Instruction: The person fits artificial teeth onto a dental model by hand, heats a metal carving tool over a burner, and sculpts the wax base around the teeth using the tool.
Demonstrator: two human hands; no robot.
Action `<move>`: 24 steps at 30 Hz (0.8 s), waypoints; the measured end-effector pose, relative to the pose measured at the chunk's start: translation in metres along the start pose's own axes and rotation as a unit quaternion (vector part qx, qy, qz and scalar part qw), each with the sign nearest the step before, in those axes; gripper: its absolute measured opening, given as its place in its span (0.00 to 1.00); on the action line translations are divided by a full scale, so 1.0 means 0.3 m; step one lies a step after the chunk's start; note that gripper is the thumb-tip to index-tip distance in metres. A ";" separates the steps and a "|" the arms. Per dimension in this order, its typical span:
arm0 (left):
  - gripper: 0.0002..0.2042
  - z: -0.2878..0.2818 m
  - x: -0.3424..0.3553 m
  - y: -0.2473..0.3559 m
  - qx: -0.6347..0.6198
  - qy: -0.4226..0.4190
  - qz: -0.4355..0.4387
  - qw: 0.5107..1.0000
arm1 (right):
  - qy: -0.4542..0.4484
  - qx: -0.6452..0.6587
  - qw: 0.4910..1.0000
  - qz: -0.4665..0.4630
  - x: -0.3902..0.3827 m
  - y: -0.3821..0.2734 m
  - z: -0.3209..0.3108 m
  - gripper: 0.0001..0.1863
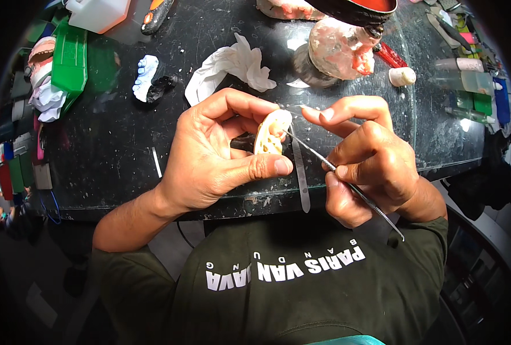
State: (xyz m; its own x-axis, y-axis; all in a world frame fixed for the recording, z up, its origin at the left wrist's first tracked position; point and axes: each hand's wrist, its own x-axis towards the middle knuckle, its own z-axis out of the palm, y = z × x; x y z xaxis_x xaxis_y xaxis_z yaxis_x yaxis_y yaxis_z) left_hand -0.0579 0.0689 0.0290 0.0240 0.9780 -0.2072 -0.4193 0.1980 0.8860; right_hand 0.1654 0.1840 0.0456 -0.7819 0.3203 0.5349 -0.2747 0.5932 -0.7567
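My left hand (pixel 201 161) holds a small, pale yellow dental cast (pixel 267 141) between the fingers and the thumb, tilted up over the bench's near edge. In my right hand (pixel 376 158) is a thin, double-ended metal dental carver (pixel 366 195), gripped like a pen. One tip of it meets the cast's right side, while the other end, bent at the tip, points down toward my shirt. My right index finger is raised off the carver, near the cast's top. Under my hands, a flat metal instrument (pixel 301 184) lies on the bench.
A crumpled white tissue (pixel 232 66) lies beyond my hands, left of a glass jar (pixel 339 54) smeared with pink wax. Farther left are a light-blue moulded piece (pixel 146 72) and a green box (pixel 70 63). A red-handled tool (pixel 390 56) and plastic containers (pixel 471 83) are on the right.
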 end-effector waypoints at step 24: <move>0.32 -0.005 0.007 -0.022 -0.006 0.014 0.046 0.999 | 0.084 -0.133 0.984 -0.080 0.018 0.016 0.039 0.10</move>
State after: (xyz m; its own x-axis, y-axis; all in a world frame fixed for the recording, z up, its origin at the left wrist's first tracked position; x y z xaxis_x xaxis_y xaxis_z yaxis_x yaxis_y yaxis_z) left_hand -0.0562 0.0696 0.0221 -0.0417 0.9898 -0.1364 -0.4286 0.1056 0.8973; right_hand 0.1534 0.1800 0.0404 -0.6313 0.3108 0.7105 -0.2138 0.8109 -0.5447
